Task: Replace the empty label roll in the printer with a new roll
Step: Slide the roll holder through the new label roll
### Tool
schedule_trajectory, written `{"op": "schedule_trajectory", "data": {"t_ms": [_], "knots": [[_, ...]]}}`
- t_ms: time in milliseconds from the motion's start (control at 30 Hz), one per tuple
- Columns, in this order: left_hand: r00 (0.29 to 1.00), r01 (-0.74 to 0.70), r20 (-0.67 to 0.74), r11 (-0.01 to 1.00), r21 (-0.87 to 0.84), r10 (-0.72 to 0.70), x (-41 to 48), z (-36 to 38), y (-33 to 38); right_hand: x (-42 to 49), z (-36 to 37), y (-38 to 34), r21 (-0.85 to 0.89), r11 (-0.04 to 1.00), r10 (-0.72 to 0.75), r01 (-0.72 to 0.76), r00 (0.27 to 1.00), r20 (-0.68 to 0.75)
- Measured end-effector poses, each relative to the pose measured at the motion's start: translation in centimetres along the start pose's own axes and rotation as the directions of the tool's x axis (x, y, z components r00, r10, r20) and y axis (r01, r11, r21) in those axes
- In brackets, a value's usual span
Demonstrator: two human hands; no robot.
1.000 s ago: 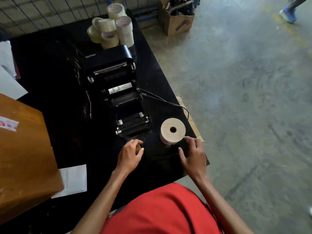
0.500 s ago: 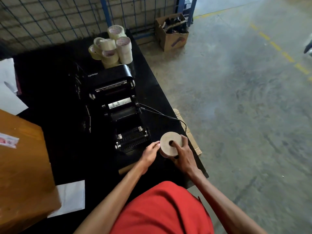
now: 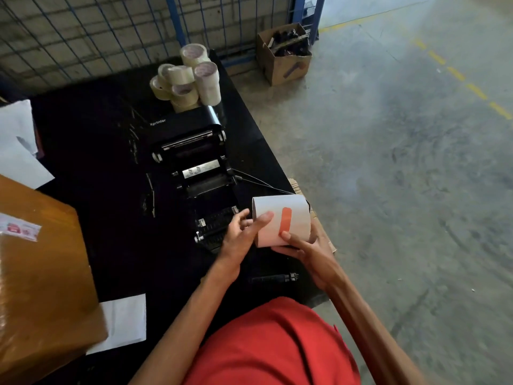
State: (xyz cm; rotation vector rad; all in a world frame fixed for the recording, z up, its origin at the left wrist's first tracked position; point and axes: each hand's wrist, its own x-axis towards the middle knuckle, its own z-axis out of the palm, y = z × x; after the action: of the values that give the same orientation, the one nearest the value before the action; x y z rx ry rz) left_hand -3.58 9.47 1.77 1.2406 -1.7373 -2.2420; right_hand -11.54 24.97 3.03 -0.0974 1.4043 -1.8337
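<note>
Holding 1 label roll [image 3: 281, 219] in 2 hands: left hand [image 3: 241, 240], right hand [image 3: 306, 252].

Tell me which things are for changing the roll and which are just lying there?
For the job:
label roll, held in both hands, left and right
open printer
black spindle on the table

Just lying about:
tape rolls
brown box
white papers
floor carton

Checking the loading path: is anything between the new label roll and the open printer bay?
Nothing visible blocks it. Both hands hold the label roll just right of the open printer, whose bay looks empty. The left hand sits between them.
</note>
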Motion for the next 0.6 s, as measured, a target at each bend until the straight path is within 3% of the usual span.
{"op": "schedule_trajectory", "data": {"t_ms": [67,167,300,367,467,600], "knots": [[0.993,0.024,0.116,0.998,-0.06,-0.017,-0.8,-1.1,0.8,0.1,0.6,-0.2,-0.071,0.997,-0.024,0.025,1.0,0.014],[0.997,0.012,0.079,0.983,-0.181,0.002,-1.3,-2.2,0.9,0.7,0.9,-0.1,-0.333,0.937,-0.088,0.104,0.994,0.062],[0.998,0.017,-0.056,0.965,-0.26,-0.033,-1.7,-3.1,0.1,1.4,1.7,-0.1,-0.714,0.651,-0.326,0.26,0.944,0.046],[0.996,-0.011,-0.086,0.96,-0.278,-0.014,-1.9,-3.6,-0.3,1.4,2.4,-0.8,-0.818,0.453,-0.438,0.353,0.888,0.141],[0.994,-0.029,-0.109,0.962,-0.272,-0.001,-1.9,-4.2,-0.5,1.2,3.4,-2.1,-0.896,0.121,-0.43,0.428,0.836,0.341],[0.992,-0.026,-0.13,0.978,-0.207,-0.001,-1.7,-4.9,-0.6,1.3,3.9,-3.0,-0.857,0.03,-0.435,0.515,0.779,0.453]]}}
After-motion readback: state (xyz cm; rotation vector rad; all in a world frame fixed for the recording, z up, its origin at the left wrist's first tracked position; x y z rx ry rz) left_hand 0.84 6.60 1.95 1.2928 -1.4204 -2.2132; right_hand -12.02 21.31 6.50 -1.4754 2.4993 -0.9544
